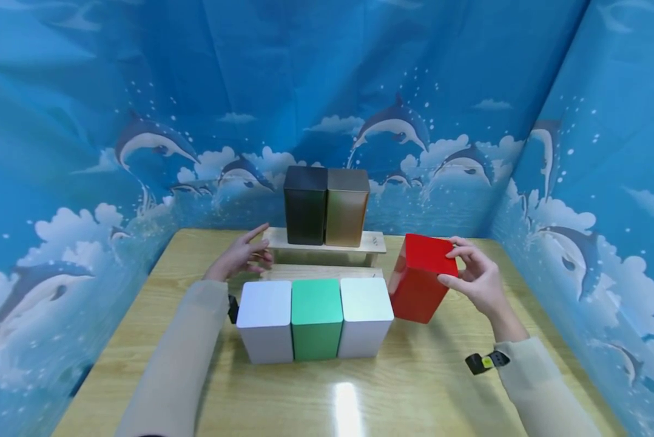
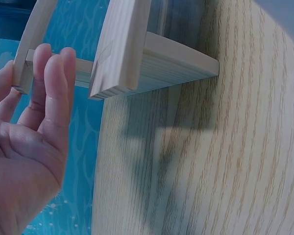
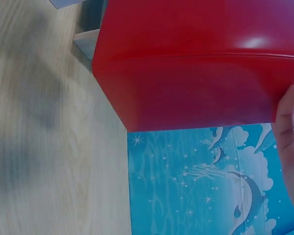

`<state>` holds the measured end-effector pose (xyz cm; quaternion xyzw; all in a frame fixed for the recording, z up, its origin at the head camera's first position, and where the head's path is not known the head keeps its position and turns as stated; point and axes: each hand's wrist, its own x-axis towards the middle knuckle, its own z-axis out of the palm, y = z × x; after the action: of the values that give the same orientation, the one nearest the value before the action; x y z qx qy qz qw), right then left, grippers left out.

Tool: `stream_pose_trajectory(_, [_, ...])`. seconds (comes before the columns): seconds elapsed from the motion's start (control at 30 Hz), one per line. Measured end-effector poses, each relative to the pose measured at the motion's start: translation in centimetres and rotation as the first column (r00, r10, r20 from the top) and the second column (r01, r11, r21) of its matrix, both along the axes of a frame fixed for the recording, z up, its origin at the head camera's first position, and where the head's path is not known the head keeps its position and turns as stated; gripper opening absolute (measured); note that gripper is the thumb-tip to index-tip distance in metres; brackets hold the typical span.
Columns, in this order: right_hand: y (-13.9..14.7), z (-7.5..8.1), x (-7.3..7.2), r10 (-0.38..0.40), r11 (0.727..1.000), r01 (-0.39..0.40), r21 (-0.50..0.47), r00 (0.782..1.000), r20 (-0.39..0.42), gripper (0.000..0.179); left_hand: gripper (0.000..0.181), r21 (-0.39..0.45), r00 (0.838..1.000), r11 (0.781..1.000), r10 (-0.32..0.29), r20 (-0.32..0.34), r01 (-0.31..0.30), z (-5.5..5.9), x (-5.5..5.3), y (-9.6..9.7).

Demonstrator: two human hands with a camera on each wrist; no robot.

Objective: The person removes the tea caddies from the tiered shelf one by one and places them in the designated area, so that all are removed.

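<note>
My right hand (image 1: 477, 282) grips the top of a glossy red box (image 1: 425, 276), thumb on the near side and fingers on the far edge. The box leans and appears to be off the table, right of the wooden rack. In the right wrist view the thumb (image 3: 286, 115) lies against the red side. At the rack's left end is my left hand (image 1: 243, 254), its fingers loosely extended by the upper shelf (image 1: 276, 238). The left wrist view shows these fingers (image 2: 54, 93) beside the shelf end; whether they touch it is unclear. No box is in this hand.
On the upper shelf stand a black box (image 1: 305, 206) and a bronze box (image 1: 347, 206), side by side. A row in front of the rack holds a white box (image 1: 265, 321), a green box (image 1: 316, 318) and another white box (image 1: 365, 315). Dolphin-print curtains (image 1: 250, 121) surround the wooden table (image 1: 283, 400).
</note>
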<state>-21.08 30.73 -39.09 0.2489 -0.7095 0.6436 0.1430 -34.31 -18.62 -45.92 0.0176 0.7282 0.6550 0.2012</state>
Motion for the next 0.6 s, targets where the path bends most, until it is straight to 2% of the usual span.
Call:
stream_pose_trajectory(0.23, [0.0,-0.6,0.7,-0.001,1.0,0.0,0.029,0.999,0.037,0.037,0.06,-0.007,1.0,1.0,-0.003,0.008,0.003,0.2,0.1,0.1])
stream_pose_trajectory(0.6, [0.1,-1.5,1.7,0.053,0.997,-0.053,0.051,0.999,0.005,0.038,0.061,-0.008,1.0,1.0,-0.003,0.009,0.003,0.3,0.1,0.1])
